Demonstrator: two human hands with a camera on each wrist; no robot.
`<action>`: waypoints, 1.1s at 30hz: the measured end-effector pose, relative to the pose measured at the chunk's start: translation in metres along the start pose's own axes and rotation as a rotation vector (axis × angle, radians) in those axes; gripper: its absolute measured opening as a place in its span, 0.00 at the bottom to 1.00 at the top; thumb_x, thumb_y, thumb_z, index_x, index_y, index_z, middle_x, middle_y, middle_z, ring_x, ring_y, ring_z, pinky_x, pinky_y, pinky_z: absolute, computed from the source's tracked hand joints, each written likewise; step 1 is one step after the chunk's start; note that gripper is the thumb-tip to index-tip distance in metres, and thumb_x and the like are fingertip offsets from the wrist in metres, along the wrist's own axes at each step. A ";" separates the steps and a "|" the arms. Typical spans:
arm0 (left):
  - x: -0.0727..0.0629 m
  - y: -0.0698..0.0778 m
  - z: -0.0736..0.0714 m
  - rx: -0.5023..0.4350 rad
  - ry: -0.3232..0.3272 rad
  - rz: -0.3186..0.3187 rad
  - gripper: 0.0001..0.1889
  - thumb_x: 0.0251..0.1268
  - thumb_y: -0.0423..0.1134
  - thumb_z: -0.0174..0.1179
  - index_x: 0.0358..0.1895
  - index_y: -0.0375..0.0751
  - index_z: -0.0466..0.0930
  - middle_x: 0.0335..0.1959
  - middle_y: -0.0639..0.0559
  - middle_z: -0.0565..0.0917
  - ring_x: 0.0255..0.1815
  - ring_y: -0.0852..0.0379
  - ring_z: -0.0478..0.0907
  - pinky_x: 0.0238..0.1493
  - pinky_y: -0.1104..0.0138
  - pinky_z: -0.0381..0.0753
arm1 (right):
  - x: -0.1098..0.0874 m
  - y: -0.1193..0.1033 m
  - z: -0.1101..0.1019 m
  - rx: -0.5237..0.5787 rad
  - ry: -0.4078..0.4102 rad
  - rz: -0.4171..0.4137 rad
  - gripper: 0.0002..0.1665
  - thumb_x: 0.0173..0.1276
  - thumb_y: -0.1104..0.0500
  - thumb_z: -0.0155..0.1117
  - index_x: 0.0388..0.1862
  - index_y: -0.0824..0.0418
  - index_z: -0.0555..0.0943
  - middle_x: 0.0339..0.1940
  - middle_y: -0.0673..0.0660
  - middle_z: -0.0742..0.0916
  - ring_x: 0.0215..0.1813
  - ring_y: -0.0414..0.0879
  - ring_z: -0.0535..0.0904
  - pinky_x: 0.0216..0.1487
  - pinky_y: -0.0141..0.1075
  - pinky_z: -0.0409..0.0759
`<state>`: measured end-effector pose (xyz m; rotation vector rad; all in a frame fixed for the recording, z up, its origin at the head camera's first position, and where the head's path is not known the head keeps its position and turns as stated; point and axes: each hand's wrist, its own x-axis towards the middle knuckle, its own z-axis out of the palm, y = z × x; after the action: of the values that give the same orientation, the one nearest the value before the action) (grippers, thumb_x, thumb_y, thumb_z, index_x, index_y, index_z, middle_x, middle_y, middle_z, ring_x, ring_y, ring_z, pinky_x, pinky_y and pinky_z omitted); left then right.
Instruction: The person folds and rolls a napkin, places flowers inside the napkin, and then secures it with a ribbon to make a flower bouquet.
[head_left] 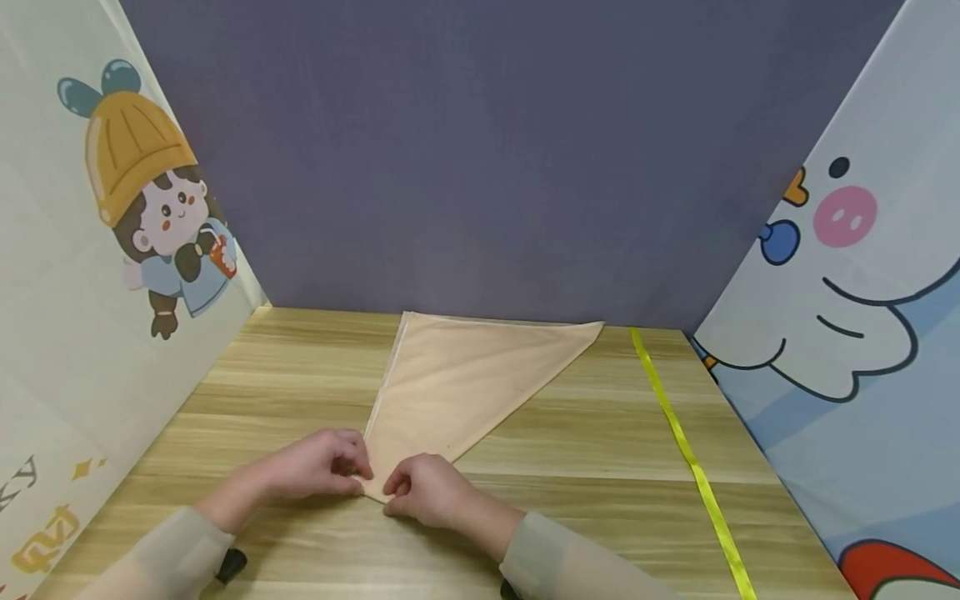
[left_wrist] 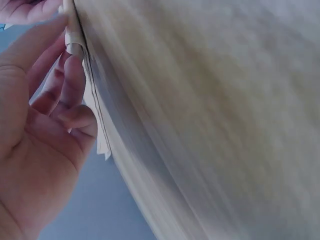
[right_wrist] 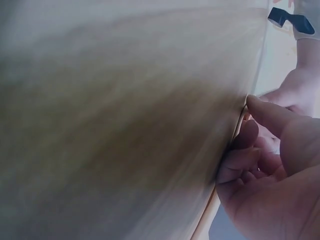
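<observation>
A peach cloth [head_left: 457, 367], doubled into a triangle with pale hemmed edges, lies flat on the wooden table, its narrow near end blunt between my hands. My left hand [head_left: 322, 465] pinches the left corner of that near end between thumb and fingers. Close beside it, my right hand [head_left: 431, 492] pinches the right corner. In the left wrist view, a small rolled fold of the cloth [left_wrist: 75, 40] shows by the left fingertips. In the right wrist view, a strip of the cloth's edge [right_wrist: 204, 220] runs under the right hand's curled fingers.
A yellow ribbon [head_left: 693, 462] runs lengthwise along the right side of the wooden table [head_left: 600, 533]. A dark grey panel [head_left: 480, 158] stands at the back. Printed cartoon panels [head_left: 60, 250] flank the table on both sides.
</observation>
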<state>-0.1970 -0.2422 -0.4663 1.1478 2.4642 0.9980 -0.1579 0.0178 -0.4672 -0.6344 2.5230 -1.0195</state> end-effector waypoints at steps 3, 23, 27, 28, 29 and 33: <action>-0.003 -0.001 -0.002 -0.038 -0.031 -0.002 0.08 0.67 0.36 0.78 0.46 0.48 0.93 0.43 0.57 0.85 0.40 0.68 0.77 0.41 0.70 0.82 | 0.000 0.000 0.000 -0.004 -0.002 -0.004 0.08 0.66 0.58 0.84 0.39 0.55 0.91 0.28 0.41 0.85 0.32 0.31 0.76 0.41 0.28 0.77; -0.002 -0.002 -0.004 0.016 -0.044 0.047 0.06 0.81 0.40 0.66 0.50 0.52 0.93 0.48 0.58 0.86 0.51 0.67 0.80 0.53 0.68 0.82 | -0.002 -0.005 0.000 -0.240 0.032 -0.088 0.03 0.71 0.56 0.79 0.42 0.51 0.93 0.32 0.40 0.85 0.35 0.28 0.74 0.44 0.24 0.77; -0.002 -0.001 -0.005 -0.001 -0.040 0.041 0.07 0.82 0.41 0.65 0.50 0.52 0.93 0.48 0.56 0.86 0.51 0.67 0.80 0.53 0.68 0.82 | -0.002 -0.005 0.001 -0.264 0.058 -0.114 0.03 0.74 0.57 0.75 0.43 0.51 0.93 0.33 0.40 0.89 0.36 0.27 0.77 0.44 0.23 0.78; -0.002 -0.001 -0.005 -0.004 -0.038 0.037 0.07 0.82 0.41 0.64 0.50 0.52 0.93 0.48 0.57 0.86 0.51 0.68 0.80 0.53 0.68 0.82 | -0.002 -0.004 0.001 -0.266 0.065 -0.121 0.03 0.75 0.56 0.75 0.43 0.51 0.93 0.34 0.40 0.89 0.36 0.27 0.78 0.44 0.23 0.79; -0.001 -0.001 -0.005 -0.005 -0.036 0.028 0.08 0.83 0.42 0.63 0.50 0.52 0.93 0.48 0.57 0.86 0.51 0.68 0.80 0.53 0.68 0.82 | -0.002 -0.003 0.001 -0.268 0.072 -0.128 0.04 0.76 0.56 0.74 0.43 0.51 0.93 0.34 0.40 0.90 0.36 0.27 0.79 0.44 0.24 0.79; 0.001 -0.002 -0.004 -0.009 -0.024 -0.049 0.09 0.84 0.45 0.62 0.50 0.54 0.92 0.47 0.61 0.88 0.50 0.69 0.81 0.53 0.68 0.82 | -0.001 0.000 0.000 -0.252 0.100 -0.127 0.05 0.77 0.56 0.72 0.42 0.52 0.94 0.35 0.41 0.91 0.37 0.28 0.79 0.43 0.25 0.79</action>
<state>-0.2006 -0.2440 -0.4643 1.0846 2.4547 0.9745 -0.1572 0.0185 -0.4669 -0.8431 2.7559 -0.7975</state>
